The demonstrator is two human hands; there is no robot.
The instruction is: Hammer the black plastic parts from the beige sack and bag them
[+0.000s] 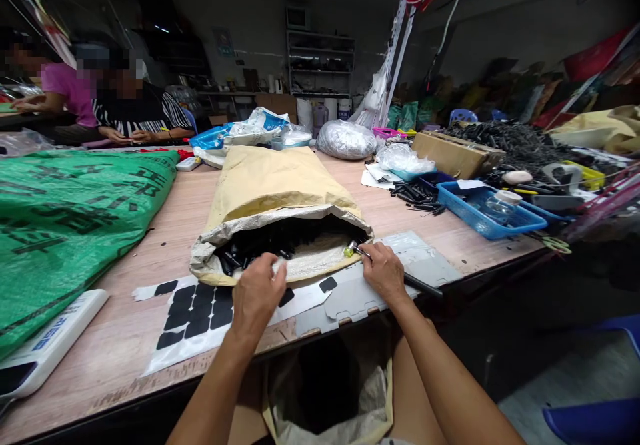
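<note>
A yellow-tan sack (285,185) lies on the table with its mouth open towards me, black parts (240,251) inside. My left hand (259,289) is at the front lip of the sack, fingers curled; whatever they may hold is hidden or too small to name. My right hand (384,271) is closed around a dark rod-like tool (423,285), whose metal end with a yellow-green piece (351,249) points at the right corner of the sack mouth. Under my hands lie a sheet of black square stickers (197,315) and a grey board (420,255).
A green sack (85,218) and a white scale (55,341) lie at left. On the right are a blue basket (490,221), loose black parts (417,195) and a cardboard box (453,155). An open sack (385,391) sits between my legs. Two people sit at back left.
</note>
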